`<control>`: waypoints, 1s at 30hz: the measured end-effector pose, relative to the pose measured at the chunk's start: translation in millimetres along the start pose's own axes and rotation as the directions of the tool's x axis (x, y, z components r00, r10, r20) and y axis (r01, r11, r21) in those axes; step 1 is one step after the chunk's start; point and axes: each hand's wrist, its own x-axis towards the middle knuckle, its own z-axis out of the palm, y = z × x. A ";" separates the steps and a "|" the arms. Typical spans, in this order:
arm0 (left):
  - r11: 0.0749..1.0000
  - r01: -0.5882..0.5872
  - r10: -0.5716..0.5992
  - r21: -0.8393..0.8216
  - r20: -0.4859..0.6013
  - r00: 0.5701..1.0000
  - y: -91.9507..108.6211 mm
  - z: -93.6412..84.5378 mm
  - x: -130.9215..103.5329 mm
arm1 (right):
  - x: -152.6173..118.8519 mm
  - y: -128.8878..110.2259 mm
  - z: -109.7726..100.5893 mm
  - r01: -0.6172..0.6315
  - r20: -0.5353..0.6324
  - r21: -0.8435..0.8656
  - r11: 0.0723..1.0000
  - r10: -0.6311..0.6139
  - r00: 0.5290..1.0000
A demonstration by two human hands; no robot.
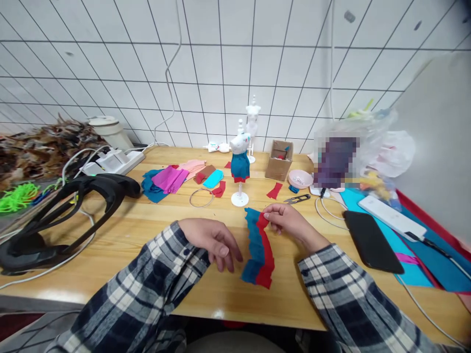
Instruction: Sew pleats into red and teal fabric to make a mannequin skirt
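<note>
A strip of crepe paper point(254, 250), teal along its left side and red along its right, hangs or lies lengthwise in front of me. At its upper right corner the fingertips of my right hand point(289, 221) pinch the red edge. My left hand point(213, 241) is just left of the strip, fingers loosely spread and holding nothing. Behind the strip stands a small white dress form point(241, 142) on a round base, wearing a teal skirt point(240, 165) with a red hem. Thread snips point(297, 199) lie beyond my right hand.
Paper scraps point(171, 180) and a wire ring point(201, 197) lie at the back left. A cardboard box point(279, 161) and a pink bowl point(300, 179) stand back right. A black phone point(372, 241) lies at right; a black headset frame point(66, 220) stands left near cables.
</note>
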 end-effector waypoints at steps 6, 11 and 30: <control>0.915 -0.055 0.367 0.400 -0.765 0.529 -9.4 -30.6 5.9 | 4.4 3.8 17.0 0.156 -0.007 -0.566 0.810 -0.194 0.981; 0.739 0.087 0.538 0.668 -0.662 0.521 -12.8 -28.5 52.3 | 8.4 2.9 18.9 0.231 0.014 -0.734 0.638 -0.326 0.945; 0.737 0.157 0.533 0.657 -0.708 0.463 -21.1 -21.7 65.6 | 2.4 -1.8 -24.5 0.151 -0.261 -0.694 0.704 -0.442 0.858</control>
